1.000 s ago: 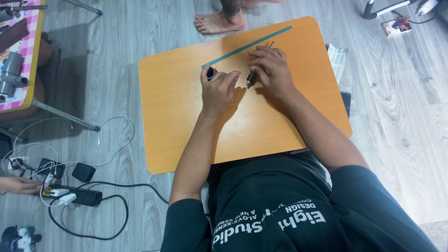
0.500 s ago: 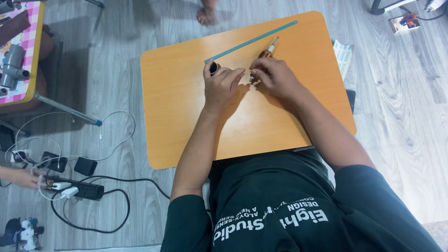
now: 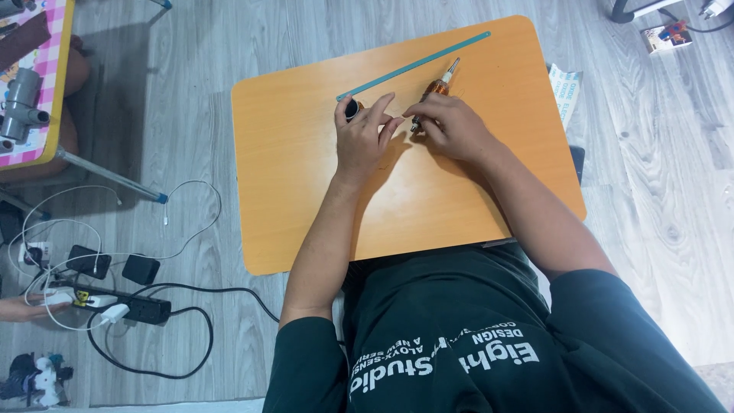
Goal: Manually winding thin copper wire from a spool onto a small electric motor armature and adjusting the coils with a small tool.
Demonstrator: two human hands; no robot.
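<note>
My left hand (image 3: 364,138) rests on the orange tabletop (image 3: 290,176), its thumb and palm closed around a small dark round object (image 3: 352,108); its fingertips reach toward my right hand. My right hand (image 3: 453,126) grips a screwdriver with an amber handle (image 3: 434,90), whose metal end points up and to the right, away from me. A long thin teal strip (image 3: 413,66) lies diagonally on the table just beyond both hands. What sits between the fingertips of the two hands is too small to make out.
A folded paper (image 3: 564,93) lies off the table's right edge. On the grey wood floor at left are a power strip (image 3: 145,309), adapters and tangled cables, with another person's hand (image 3: 19,309) beside them. A pink checkered table (image 3: 30,76) stands at upper left.
The bare feet beyond the table have left the view. My hands have stayed together near the teal strip, and the screwdriver's shaft now shows above my right hand.
</note>
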